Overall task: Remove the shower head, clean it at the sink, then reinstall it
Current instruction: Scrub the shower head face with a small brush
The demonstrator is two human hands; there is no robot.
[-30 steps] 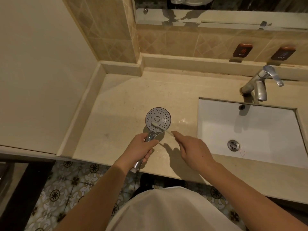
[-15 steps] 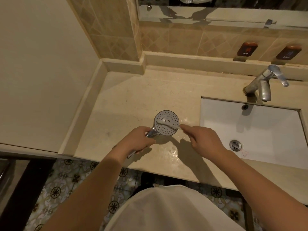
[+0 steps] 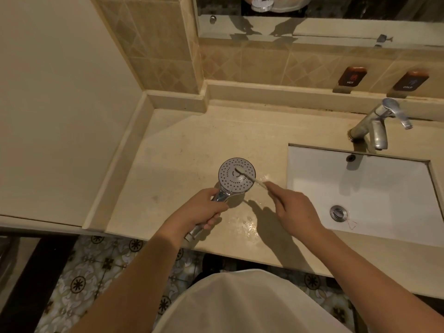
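A chrome shower head (image 3: 230, 179) with a round, grey, hole-dotted face lies face up over the beige counter (image 3: 192, 140), left of the sink. My left hand (image 3: 204, 209) is wrapped around its handle, whose end sticks out below my fist. My right hand (image 3: 296, 209) pinches a thin white toothbrush (image 3: 249, 177); its bristle end rests on the middle of the spray face.
The white rectangular sink (image 3: 384, 188) with a metal drain (image 3: 338, 212) lies to the right, under a chrome tap (image 3: 377, 123). Water glistens on the counter (image 3: 245, 224) near its front edge. Hot and cold labels (image 3: 352, 75) sit on the tiled back wall. Patterned floor shows below.
The brush tip has slid across the spray face, now reaching its centre from the right. The shower head has turned a little in my left hand, which stays on the handle.
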